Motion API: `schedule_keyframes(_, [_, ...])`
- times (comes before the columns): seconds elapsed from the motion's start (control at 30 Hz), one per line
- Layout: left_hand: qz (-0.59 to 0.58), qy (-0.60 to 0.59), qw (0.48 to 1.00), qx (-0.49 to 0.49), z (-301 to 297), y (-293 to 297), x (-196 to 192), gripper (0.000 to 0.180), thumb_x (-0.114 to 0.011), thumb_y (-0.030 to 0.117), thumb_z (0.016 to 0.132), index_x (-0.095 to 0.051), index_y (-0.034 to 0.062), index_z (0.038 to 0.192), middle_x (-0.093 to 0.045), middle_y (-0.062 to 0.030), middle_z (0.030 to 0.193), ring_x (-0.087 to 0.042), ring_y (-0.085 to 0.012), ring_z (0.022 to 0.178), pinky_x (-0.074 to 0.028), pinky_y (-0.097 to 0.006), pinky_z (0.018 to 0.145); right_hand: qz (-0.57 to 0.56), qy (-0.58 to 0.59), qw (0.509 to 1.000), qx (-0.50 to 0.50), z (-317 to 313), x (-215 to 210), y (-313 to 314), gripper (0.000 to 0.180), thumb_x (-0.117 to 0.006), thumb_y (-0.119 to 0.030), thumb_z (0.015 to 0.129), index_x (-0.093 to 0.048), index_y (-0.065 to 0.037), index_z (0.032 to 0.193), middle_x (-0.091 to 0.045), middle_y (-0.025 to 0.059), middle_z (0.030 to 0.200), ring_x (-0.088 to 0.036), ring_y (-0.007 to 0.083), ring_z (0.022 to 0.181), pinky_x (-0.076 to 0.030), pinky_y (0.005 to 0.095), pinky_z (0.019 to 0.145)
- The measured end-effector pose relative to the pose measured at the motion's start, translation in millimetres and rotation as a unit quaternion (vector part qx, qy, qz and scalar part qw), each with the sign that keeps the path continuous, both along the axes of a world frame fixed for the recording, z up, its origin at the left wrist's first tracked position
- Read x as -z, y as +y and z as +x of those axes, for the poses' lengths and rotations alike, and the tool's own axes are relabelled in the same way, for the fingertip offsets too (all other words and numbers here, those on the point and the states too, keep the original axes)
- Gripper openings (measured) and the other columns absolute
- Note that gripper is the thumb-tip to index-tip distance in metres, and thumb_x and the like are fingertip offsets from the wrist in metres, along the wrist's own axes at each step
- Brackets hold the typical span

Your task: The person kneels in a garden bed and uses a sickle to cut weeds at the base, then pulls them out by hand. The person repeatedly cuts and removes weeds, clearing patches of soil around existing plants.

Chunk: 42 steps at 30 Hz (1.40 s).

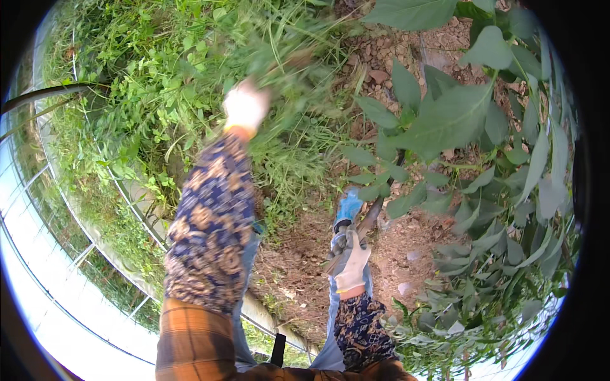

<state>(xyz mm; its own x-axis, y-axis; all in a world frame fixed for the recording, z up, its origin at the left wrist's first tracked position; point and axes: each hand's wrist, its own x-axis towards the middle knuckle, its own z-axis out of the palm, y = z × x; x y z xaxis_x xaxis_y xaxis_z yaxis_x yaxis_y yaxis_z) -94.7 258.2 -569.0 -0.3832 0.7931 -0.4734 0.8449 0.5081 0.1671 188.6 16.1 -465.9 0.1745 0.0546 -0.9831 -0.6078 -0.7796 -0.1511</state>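
My left hand (pixel 246 105), in a pale glove with an orange cuff, reaches far forward over the weeds and is smeared by motion. A blurred clump of grassy weeds (pixel 273 66) hangs from its far side and seems gripped in it; the fingers themselves do not show clearly. Close to my body, my right hand (pixel 352 260), gloved in white and grey, is closed around the wooden handle of a tool (pixel 368 222). The handle slants up and to the right, and leaves hide its far end.
Dense green weeds (pixel 159 82) cover the left and far ground. Broad-leafed crop plants (pixel 502 190) crowd the right side, some leaves overhanging the middle. Bare brown soil (pixel 292 267) lies around my blue shoe (pixel 348 206). A pale rail (pixel 136 203) and greenhouse framing run along the left.
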Motion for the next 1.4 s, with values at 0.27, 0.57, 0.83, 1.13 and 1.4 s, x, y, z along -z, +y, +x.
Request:
schedule_keyframes(0.27, [-0.118,0.301,0.946,-0.024,-281.0,-253.9,-107.7,0.037,-0.060,0.020,0.082,-0.063,0.0094,0.117,-0.070,-0.0175,0.090,-0.068,-0.0340,0.085,-0.054,-0.043,0.077,0.009,0.000,1.000,-0.026,-14.1,-3.0,-11.4,0.015,-0.062,-0.025,0.091,-0.053,-0.013,0.088,-0.048,-0.0010,0.063,-0.049,0.0163,0.048,-0.040,0.0354,0.042])
schedule_keyframes(0.57, [0.013,0.180,0.960,0.212,-187.9,-263.6,-149.2,0.040,-0.063,0.007,0.072,-0.066,0.0095,0.111,-0.062,-0.0128,0.111,-0.061,-0.0275,0.098,-0.052,-0.038,0.082,-0.010,-0.044,0.999,-0.026,-28.1,-10.2,-4.6,0.015,-0.061,-0.018,0.092,-0.060,-0.003,0.097,-0.049,0.0008,0.060,-0.047,0.0165,0.044,-0.038,0.0333,0.040])
schedule_keyframes(0.83, [0.057,0.077,0.866,0.491,11.2,-78.3,-17.3,0.020,-0.059,0.011,0.077,-0.072,0.0099,0.092,-0.047,-0.0088,0.138,-0.044,-0.0267,0.126,-0.034,-0.043,0.109,-0.002,0.023,1.000,-0.010,-18.9,-4.1,-6.1,0.017,-0.065,-0.025,0.089,-0.056,-0.011,0.086,-0.050,0.0008,0.064,-0.047,0.0175,0.048,-0.037,0.0360,0.044])
schedule_keyframes(1.13, [-0.067,0.083,0.984,0.142,35.3,47.9,84.6,0.077,-0.069,0.012,0.079,-0.032,0.0121,0.147,-0.035,-0.0190,0.149,-0.046,-0.0395,0.128,-0.049,-0.048,0.097,-0.057,0.021,0.997,0.048,-25.8,-23.2,13.6,0.016,-0.059,-0.017,0.092,-0.061,-0.001,0.097,-0.047,0.0023,0.062,-0.046,0.0173,0.048,-0.036,0.0339,0.044])
schedule_keyframes(1.4, [-0.105,0.045,0.972,0.205,17.1,24.7,92.1,0.024,-0.051,0.017,0.088,-0.070,0.0060,0.098,-0.071,-0.0141,0.098,-0.070,-0.0272,0.089,-0.056,-0.040,0.077,-0.067,0.011,0.998,0.017,-31.8,-24.5,25.3,0.021,-0.061,-0.017,0.091,-0.060,0.003,0.099,-0.049,0.0031,0.063,-0.047,0.0177,0.048,-0.038,0.0347,0.043])
